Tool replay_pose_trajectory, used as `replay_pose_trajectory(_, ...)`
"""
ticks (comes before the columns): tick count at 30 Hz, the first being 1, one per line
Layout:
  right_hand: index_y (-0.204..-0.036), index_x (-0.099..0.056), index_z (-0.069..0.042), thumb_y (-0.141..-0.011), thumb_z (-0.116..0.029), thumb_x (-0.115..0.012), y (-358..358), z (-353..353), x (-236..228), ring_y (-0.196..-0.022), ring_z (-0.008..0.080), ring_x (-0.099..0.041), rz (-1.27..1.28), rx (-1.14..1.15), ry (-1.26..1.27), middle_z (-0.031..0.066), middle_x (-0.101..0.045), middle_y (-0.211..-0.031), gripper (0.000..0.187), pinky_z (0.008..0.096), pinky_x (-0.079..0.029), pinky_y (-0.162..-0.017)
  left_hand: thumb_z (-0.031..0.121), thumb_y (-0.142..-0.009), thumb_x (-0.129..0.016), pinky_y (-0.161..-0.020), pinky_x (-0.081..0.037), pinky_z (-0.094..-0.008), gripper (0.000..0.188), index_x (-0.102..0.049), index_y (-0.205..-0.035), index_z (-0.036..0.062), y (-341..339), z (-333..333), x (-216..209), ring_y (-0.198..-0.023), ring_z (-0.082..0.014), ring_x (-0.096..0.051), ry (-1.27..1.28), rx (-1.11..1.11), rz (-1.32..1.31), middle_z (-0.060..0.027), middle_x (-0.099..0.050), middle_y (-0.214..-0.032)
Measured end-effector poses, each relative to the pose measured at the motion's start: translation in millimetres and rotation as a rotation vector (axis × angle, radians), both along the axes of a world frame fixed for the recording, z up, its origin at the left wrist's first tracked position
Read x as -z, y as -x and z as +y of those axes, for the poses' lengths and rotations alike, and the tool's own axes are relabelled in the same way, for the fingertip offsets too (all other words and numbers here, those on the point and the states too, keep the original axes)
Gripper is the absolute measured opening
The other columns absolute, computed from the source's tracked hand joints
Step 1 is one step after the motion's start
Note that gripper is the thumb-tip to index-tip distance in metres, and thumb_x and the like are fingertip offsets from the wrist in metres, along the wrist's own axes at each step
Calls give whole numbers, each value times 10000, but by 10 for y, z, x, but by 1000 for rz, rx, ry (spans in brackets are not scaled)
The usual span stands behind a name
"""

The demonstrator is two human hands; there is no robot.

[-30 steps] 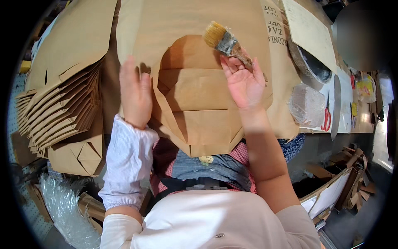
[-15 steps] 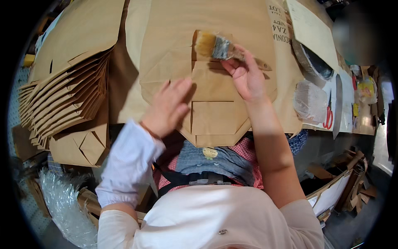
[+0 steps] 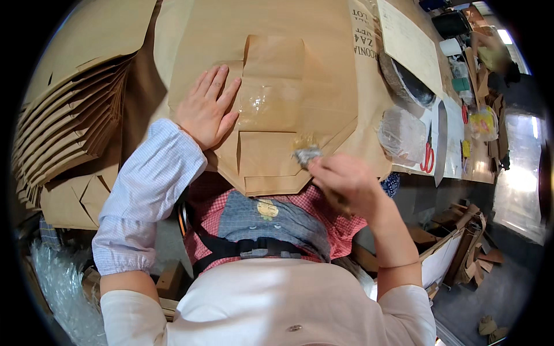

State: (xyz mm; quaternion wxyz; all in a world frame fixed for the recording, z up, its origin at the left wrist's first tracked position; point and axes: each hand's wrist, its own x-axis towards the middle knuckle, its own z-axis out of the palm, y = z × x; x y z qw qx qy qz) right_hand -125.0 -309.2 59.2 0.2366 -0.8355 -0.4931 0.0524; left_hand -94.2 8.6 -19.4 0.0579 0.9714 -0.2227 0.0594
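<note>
A large brown kraft paper bag (image 3: 323, 75) lies flat on the work table, its folded end toward me. Wet, shiny paste (image 3: 254, 101) shows on the paper between the folded flaps. My left hand (image 3: 210, 106) rests with fingers spread on the left side of the bag, beside the upper flap (image 3: 274, 57). Gripped by its handle in my right hand (image 3: 349, 181) is a flat paintbrush (image 3: 307, 153). Its bristles are blurred and sit at the right edge of the lower flap (image 3: 266, 151).
At left rises a fanned stack of folded paper bags (image 3: 75, 115). On the right are a plastic-wrapped block (image 3: 402, 135), red-handled scissors (image 3: 427, 155), a long blade (image 3: 441, 138) and a round dark container (image 3: 412, 86) under a pale board (image 3: 410, 43). Cardboard scraps (image 3: 473, 254) stand below the table.
My right hand has brought the brush down toward me, from the upper flap to the lower one. My left hand has moved up and left and now lies flat. Shiny paste shows on the paper.
</note>
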Motion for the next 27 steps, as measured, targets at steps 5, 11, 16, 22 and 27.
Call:
replay_pose_trajectory(5, -1035, -605, -36, -725, -42, -677, 271, 31, 122, -775, 283, -613, 140, -18, -134, 94, -612, -914, 318, 350, -508, -647, 289, -859, -540, -1138, -208, -456, 651, -339, -1411, 7, 11, -22, 22, -1372, -377, -262, -26, -23, -10, -242, -306, -1459)
replay_pose_trajectory(11, -978, -648, -19, -748, -36, -715, 117, 374, -3, -791, 290, -642, 377, -79, -460, 116, -655, -958, 240, 357, -528, -666, 180, -896, -524, -1119, -266, -424, 473, -465, -1331, 5, -104, 168, 48, -1346, -363, -329, 226, 88, 60, -213, -424, -1402)
replay_pose_trajectory(16, -1000, -652, -15, -709, -37, -684, -243, 1075, 108, -817, 292, -632, 76, -198, -406, 117, -650, -942, 294, 364, -518, -664, 43, -855, -612, -1038, -386, -400, 337, -596, -1190, 18, -235, 355, 129, -1259, -356, -456, 572, 173, 131, -165, -534, -1316)
replay_pose_trajectory(22, -961, -628, -25, -672, -58, -659, -23, 784, 106, -802, 317, -597, 245, -226, -161, 112, -602, -860, 292, 378, -497, -668, 113, -856, -631, -997, -423, -402, 315, -614, -1163, 45, -180, 167, 93, -1237, -373, -456, 351, 125, -21, -163, -540, -1288)
replay_pose_trajectory(27, -994, -631, -20, -710, -39, -689, 222, 436, -13, -758, 317, -587, 362, -150, -155, 114, -593, -848, 291, 391, -487, -634, 114, -868, -601, -998, -415, -415, 312, -609, -1172, 42, -162, 131, 121, -1236, -371, -448, 303, 106, -98, -168, -530, -1293)
